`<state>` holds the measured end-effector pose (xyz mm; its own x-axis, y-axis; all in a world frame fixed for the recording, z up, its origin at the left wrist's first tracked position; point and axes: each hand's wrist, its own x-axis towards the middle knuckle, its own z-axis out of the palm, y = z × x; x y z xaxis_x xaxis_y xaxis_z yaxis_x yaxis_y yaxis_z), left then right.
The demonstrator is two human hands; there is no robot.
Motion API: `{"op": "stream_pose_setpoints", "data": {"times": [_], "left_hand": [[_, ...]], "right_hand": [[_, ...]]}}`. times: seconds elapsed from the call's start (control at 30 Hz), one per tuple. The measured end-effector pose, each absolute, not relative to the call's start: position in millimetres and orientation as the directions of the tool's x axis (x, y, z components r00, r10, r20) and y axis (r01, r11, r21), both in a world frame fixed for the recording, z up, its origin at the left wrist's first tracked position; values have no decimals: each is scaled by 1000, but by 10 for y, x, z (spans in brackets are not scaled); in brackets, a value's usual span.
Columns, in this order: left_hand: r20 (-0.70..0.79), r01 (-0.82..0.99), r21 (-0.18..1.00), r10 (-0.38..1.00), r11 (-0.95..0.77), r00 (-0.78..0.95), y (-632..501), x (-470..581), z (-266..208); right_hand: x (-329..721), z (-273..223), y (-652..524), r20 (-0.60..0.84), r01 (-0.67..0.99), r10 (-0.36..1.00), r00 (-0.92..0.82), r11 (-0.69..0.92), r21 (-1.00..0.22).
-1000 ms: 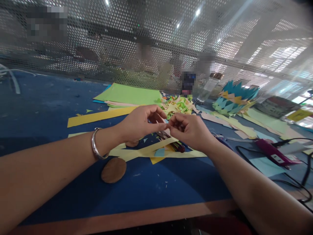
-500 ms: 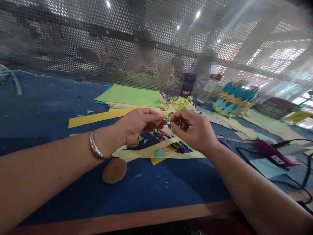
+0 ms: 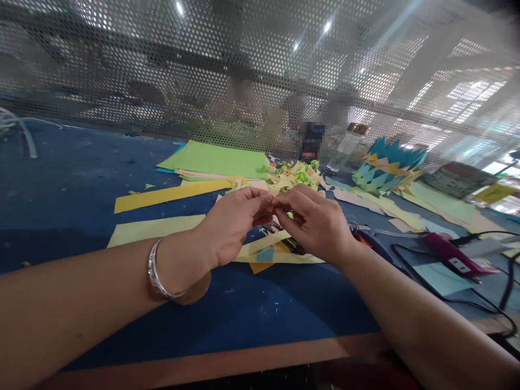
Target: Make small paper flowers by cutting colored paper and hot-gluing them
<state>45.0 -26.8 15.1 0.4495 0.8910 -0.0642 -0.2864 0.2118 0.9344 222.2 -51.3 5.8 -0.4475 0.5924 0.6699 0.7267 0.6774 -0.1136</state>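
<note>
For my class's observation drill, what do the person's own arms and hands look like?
No sleeves show, and the left hand and right hand wear no gloves. A shiny, silver-coloured, curved bangle with a patterned surface circles the left wrist; the right wrist shows none.

Purple power strip point(image 3: 457, 254) at right, black cables point(image 3: 509, 281) beside it. Capped bottle point(image 3: 345, 149) near perforated panel point(image 3: 182, 70) at back.
</note>
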Motion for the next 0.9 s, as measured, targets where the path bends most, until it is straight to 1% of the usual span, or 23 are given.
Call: {"op": "stream_pose_setpoints", "data": {"times": [0.07,0.2,0.3,0.4,0.57,0.7,0.8,0.9], "left_hand": [[-83,-302,925,896,233,436,-291,468,150],[-75,-372,893,898,253,433,-339,497,154],[-84,-396,876,895,275,438,-348,501,156],[-82,-388,881,894,271,440,-323,487,158],[-41,-361,909,905,210,424,-286,458,162],[29,-374,920,931,118,364,-268,457,155],[79,-384,921,932,68,354,-248,460,139],[110,-375,926,925,37,363,-233,461,125]], "right_hand": [[2223,53,-513,675,724,584,-451,682,-106],[2218,54,-510,695,708,560,-451,698,-103],[2207,55,-519,716,689,545,-436,714,-123],[2190,50,-532,727,678,566,-389,710,-189],[2168,24,-528,750,611,595,-288,718,-335],[2173,16,-514,712,592,671,-206,665,-456],[2179,23,-506,669,563,728,-149,618,-548],[2182,31,-501,646,533,754,-121,598,-598]]}}
